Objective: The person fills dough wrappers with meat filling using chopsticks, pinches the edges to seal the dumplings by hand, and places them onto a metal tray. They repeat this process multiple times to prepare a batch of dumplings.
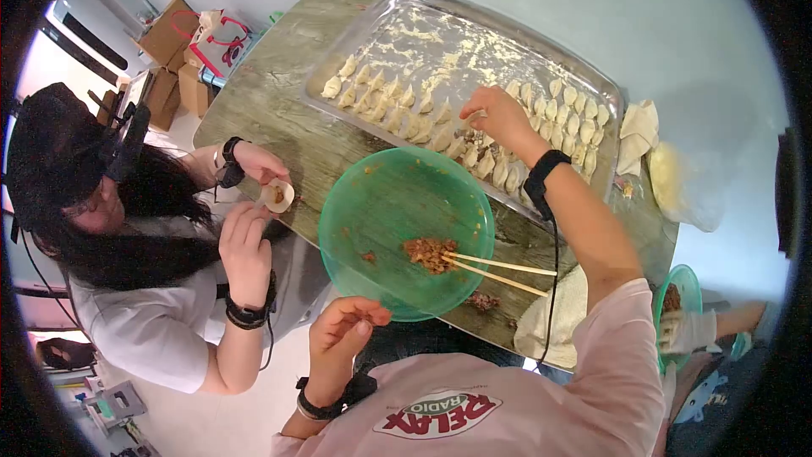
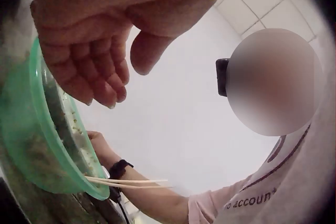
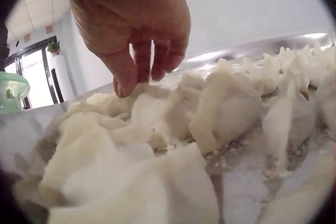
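My right hand [image 1: 501, 118] reaches over the metal tray [image 1: 474, 13], which carries rows of pale folded dumplings [image 1: 412, 125]. In the right wrist view, the thumb and forefinger of that hand [image 3: 137, 40] come down to pinch the top edge of a dumpling [image 3: 149, 103] among others; the remaining fingers hang loose. My left hand [image 1: 340, 334] is held in the air by the near rim of a green plastic bowl [image 1: 364, 203], holding nothing, fingers loosely bent. Inside the bowl lies minced filling [image 1: 430, 254], with two chopsticks [image 1: 507, 266] leaning out over the rim.
On the left another person holds a wrapper with filling [image 1: 277, 195] in both hands. A cloth [image 1: 554, 322] lies at the table's near edge. Beyond the tray's right end are a crumpled cloth [image 1: 637, 137] and a bag of dough [image 1: 677, 182]. Another green bowl [image 1: 687, 292] is at right.
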`<state>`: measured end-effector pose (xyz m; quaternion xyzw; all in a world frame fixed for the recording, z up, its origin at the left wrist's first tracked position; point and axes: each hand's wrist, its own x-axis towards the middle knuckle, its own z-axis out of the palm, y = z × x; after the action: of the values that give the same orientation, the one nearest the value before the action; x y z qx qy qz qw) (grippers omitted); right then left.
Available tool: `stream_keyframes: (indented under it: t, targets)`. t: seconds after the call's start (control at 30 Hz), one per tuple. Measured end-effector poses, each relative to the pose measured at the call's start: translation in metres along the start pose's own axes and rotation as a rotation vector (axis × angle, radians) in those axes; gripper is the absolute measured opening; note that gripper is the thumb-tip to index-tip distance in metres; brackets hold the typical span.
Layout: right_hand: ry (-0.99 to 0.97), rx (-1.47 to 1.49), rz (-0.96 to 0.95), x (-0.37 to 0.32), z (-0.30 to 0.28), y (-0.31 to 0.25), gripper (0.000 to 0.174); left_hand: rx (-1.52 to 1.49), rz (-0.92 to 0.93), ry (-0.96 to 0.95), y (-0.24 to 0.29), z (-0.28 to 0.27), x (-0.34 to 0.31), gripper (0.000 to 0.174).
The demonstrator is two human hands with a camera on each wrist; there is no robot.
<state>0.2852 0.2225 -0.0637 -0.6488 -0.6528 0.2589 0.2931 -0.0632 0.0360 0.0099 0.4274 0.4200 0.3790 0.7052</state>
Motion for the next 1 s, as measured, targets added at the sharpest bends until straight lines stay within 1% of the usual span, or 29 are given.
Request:
stream_keyframes:
  t: [0.07, 0.17, 0.3, 0.37, 0.4, 0.47, 0.5, 0.57, 0.7, 0.77, 0.83, 0.9, 0.97, 1.0]
  targets:
    - [0.057, -0.307, -0.194, -0.002, 0.000, 0.002, 0.013, -0.006, -0.008, 0.016, 0.000, -0.001, 0.001, 0.021]
    - [0.036, -0.277, -0.134, -0.002, 0.000, -0.001, 0.011, 0.000, -0.024, 0.030, 0.000, -0.001, 0.002, 0.021]
    - [0.011, -0.254, -0.106, 0.002, 0.003, 0.004, 0.011, 0.003, -0.022, 0.027, -0.002, -0.002, 0.002, 0.020]
    - [-0.097, -0.176, -0.045, 0.003, 0.002, 0.002, 0.012, -0.004, -0.018, 0.028, -0.003, -0.003, 0.000, 0.020]
    - [-0.098, -0.176, -0.046, 0.002, 0.001, 0.001, 0.012, 0.002, -0.018, 0.027, -0.003, -0.003, 0.000, 0.020]
    - [-0.179, -0.104, -0.057, 0.000, -0.002, 0.000, 0.013, 0.007, -0.019, 0.026, -0.003, -0.003, -0.001, 0.020]
    - [-0.180, -0.105, -0.056, -0.002, -0.002, 0.000, 0.013, 0.014, -0.026, 0.028, -0.001, -0.002, -0.001, 0.020]
    - [-0.015, -0.197, -0.148, -0.005, -0.001, 0.000, 0.014, 0.022, -0.032, 0.028, -0.001, -0.001, -0.001, 0.020]
    - [-0.024, -0.295, -0.185, -0.001, 0.000, 0.009, 0.017, 0.019, -0.046, 0.014, -0.003, -0.001, 0.000, 0.020]
    - [-0.093, -0.260, -0.102, 0.000, 0.000, 0.006, 0.021, 0.028, -0.048, 0.012, -0.003, 0.001, 0.000, 0.020]
    - [-0.112, -0.271, -0.082, 0.000, 0.001, 0.002, 0.021, 0.041, -0.052, 0.067, -0.003, 0.005, 0.000, 0.020]
    - [-0.129, -0.284, -0.058, -0.004, -0.001, -0.002, 0.020, 0.035, -0.056, 0.064, -0.004, 0.006, 0.000, 0.020]
    - [-0.087, -0.256, -0.129, -0.009, -0.005, -0.005, 0.020, 0.029, -0.060, 0.063, -0.005, 0.005, 0.001, 0.020]
    - [-0.086, -0.257, -0.127, -0.011, -0.008, -0.008, 0.020, 0.015, -0.060, 0.022, -0.005, 0.003, 0.001, 0.020]
